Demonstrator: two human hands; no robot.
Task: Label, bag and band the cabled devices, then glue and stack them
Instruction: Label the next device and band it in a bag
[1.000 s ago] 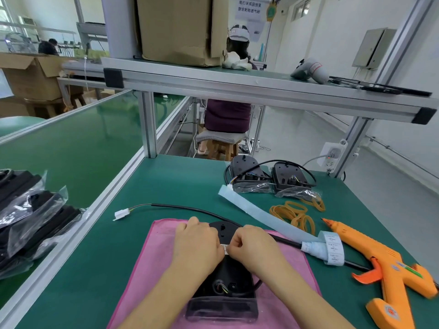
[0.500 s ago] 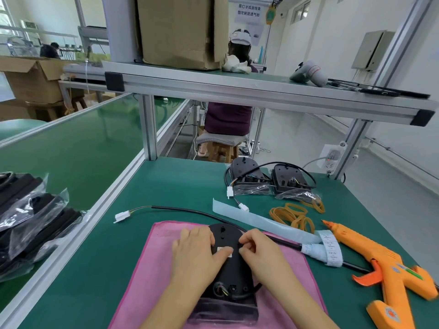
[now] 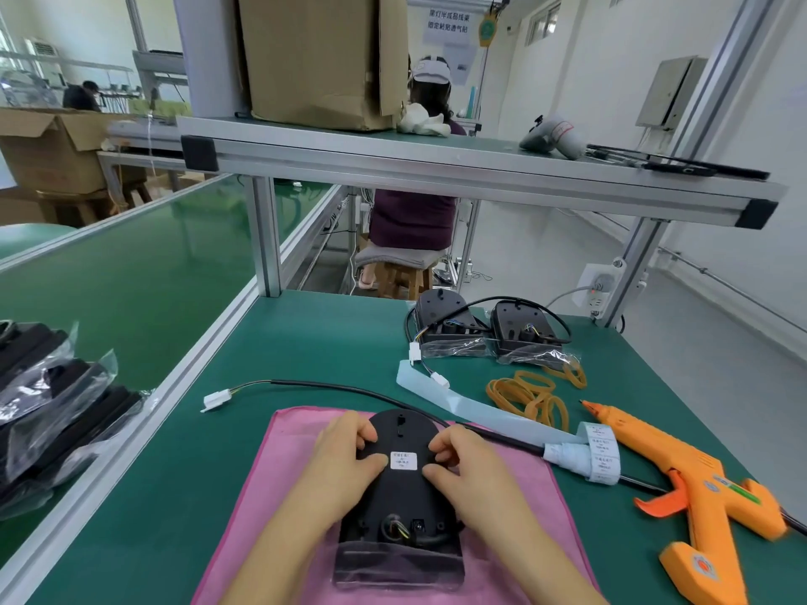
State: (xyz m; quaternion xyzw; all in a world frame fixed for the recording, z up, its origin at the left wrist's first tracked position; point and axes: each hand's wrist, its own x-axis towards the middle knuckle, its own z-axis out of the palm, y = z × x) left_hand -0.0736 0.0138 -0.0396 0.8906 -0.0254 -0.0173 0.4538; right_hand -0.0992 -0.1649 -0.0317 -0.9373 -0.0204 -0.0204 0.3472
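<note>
Cabled device (image 3: 399,486) at 6 o'clock on pink cloth (image 3: 270,495) | label (image 3: 403,460) was on its back | left hand (image 3: 345,465) and right hand (image 3: 467,469) gripped its sides, thumbs beside label | rubber bands (image 3: 528,397) and glue gun (image 3: 681,482) at 3 o'clock lay untouched | judged: bagging, banding, gluing, stacking left.

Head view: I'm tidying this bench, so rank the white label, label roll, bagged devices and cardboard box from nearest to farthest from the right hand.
1. White label: on the device, beside the right hand thumb.
2. Label roll: to its right.
3. Bagged devices: far back right.
4. Cardboard box: on the shelf.
</note>
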